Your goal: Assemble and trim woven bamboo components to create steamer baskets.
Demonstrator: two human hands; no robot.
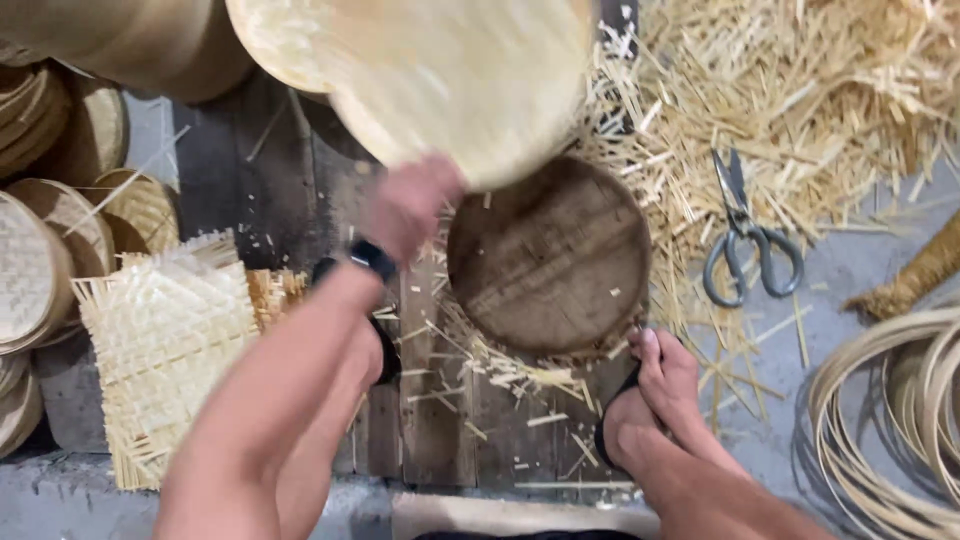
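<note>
At your far left sit stacked round baskets (40, 250) and a square mat (165, 340) of pale woven strips, its edges bristly. Your left hand (410, 205) meets the lower rim of the blurred woven tray (440, 70) held above the dark round block (548, 258); the grip looks closed on that rim, though blur hides the fingers. Support the thin, springy disc near its edge and keep it level. Right hand unseen. Further right lie grey-handled scissors (745, 235), splinter heaps (830, 90) and coiled cane hoops (890, 420).

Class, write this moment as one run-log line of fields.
left hand: gripping blurred round woven tray | right hand: out of view | below tray: round wooden block | scissors: on floor among bamboo offcuts
</note>
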